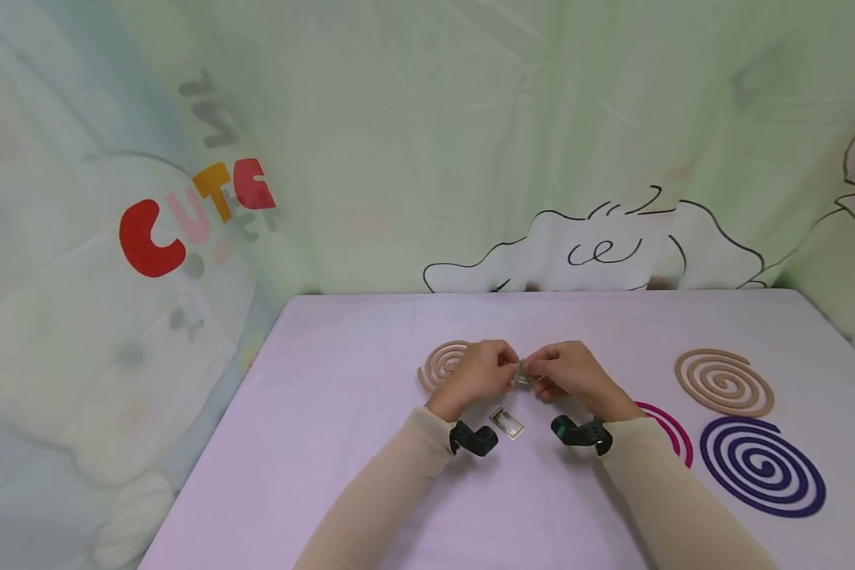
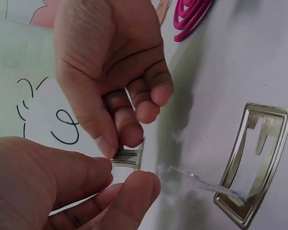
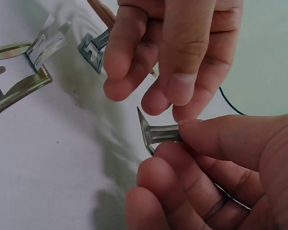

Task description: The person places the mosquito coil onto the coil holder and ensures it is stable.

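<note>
Pale green cloth printed with cartoon lines hangs behind a lilac-covered table [image 1: 271, 443], and coloured letters [image 1: 195, 210] show on the cloth to the left. Leftmost, one tan coil [image 1: 445, 364] lies partly behind the left hand [image 1: 479, 370]. That hand's thumb and fingers curl in close round a small metal stand [image 3: 163, 133]; how firmly they press cannot be told. Just below these fingertips, a loose metal stand [image 1: 506, 422] lies on the cloth, its tongues raised. Beyond the left fingers, the right wrist view shows a third stand [image 3: 85, 56], partly hidden. The right hand [image 1: 573, 372] pinches the first stand's narrow strip between thumb and finger, its plate sticking out past the tips. Fine handling like this would likely go best with one hand steadying the strip near its base, slow, even pressure from the other, and skin kept off the plate's pointed corner. Right of these fingers lie a pink coil [image 1: 685, 438], partly under the forearm, another tan coil [image 1: 725, 384] and a purple coil [image 1: 764, 465]. Counted: three metal stands, four coils, two hands.
</note>
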`<state>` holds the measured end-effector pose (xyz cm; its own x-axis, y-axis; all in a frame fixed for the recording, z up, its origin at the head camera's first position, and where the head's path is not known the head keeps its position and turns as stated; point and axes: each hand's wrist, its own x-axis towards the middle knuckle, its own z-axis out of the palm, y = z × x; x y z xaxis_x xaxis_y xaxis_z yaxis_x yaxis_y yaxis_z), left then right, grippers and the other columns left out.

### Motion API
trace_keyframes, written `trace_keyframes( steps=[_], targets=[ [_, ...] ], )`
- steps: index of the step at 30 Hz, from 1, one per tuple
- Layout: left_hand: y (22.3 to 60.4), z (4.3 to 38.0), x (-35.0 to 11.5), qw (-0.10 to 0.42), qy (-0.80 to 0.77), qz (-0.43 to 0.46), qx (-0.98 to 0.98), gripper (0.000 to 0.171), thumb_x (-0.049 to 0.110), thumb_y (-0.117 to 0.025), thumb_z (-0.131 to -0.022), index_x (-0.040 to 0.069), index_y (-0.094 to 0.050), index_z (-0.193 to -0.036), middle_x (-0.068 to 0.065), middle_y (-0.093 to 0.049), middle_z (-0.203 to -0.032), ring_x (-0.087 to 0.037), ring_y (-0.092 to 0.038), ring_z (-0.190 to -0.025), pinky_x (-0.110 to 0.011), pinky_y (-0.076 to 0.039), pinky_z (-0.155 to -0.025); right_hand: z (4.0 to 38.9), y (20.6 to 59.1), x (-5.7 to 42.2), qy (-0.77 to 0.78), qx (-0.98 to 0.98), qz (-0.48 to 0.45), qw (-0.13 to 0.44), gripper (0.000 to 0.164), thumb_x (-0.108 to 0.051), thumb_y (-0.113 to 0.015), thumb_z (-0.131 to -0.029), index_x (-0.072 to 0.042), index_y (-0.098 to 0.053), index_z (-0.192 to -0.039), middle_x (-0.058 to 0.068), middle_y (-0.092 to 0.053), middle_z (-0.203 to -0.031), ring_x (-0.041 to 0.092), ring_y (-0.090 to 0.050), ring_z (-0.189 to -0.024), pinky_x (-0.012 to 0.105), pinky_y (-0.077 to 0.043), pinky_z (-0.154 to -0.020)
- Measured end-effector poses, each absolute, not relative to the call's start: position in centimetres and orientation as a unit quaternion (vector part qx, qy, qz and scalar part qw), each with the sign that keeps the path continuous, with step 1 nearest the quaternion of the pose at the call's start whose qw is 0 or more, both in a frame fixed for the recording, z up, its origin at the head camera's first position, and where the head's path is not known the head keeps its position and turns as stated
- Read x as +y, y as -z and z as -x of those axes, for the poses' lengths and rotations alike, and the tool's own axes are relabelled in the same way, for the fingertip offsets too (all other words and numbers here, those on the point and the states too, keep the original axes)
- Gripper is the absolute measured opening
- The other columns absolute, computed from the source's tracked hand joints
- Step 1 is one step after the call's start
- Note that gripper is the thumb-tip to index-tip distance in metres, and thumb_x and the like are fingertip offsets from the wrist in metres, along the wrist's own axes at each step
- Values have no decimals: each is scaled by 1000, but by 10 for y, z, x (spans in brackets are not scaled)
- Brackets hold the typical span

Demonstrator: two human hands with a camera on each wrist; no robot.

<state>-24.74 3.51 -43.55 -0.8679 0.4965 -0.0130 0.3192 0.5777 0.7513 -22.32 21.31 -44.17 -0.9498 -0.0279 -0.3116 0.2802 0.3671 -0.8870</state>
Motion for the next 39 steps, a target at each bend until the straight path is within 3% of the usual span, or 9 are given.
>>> trace_keyframes(
  steps=[7,19,24,32,39],
  targets=[
    [439,246,38,91,-379,-237,890,7,5,-66,-98,3,-71,-103,5,-63,-68,-2,-57,-58,-16,-42,-59,222,440,214,570,807,-78,133,24,-13,-68,-99,6,-72,-112,5,-70,-84,16,-65,-66,28,-57,-61],
    [447,246,42,111,-431,-225,867,4,5,-69,-97,6,-72,-94,4,-67,-74,-1,-60,-59,-14,-44,-58,219,436,219,599,784,-83,139,23,-17,-72,-98,3,-74,-110,2,-74,-85,15,-66,-70,29,-59,-64],
    [452,247,42,128,-488,-206,839,3,1,-69,-95,1,-72,-95,-1,-70,-76,-7,-66,-62,-14,-48,-59,218,436,221,608,776,-79,144,25,-18,-73,-98,3,-74,-111,1,-75,-87,15,-67,-72,29,-60,-65],
    [458,250,42,179,-553,-155,799,3,-2,-66,-97,-3,-69,-96,4,-62,-75,-5,-66,-62,-18,-56,-61,220,439,224,619,768,-82,144,31,-24,-67,-102,4,-70,-114,1,-72,-87,14,-67,-73,28,-61,-67],
    [456,248,41,207,-568,-148,783,6,-1,-66,-98,-1,-68,-93,3,-64,-74,-6,-67,-64,-19,-57,-63,221,444,225,620,767,-96,137,36,-18,-66,-102,6,-63,-129,2,-67,-89,14,-66,-71,28,-60,-65]
  ],
)
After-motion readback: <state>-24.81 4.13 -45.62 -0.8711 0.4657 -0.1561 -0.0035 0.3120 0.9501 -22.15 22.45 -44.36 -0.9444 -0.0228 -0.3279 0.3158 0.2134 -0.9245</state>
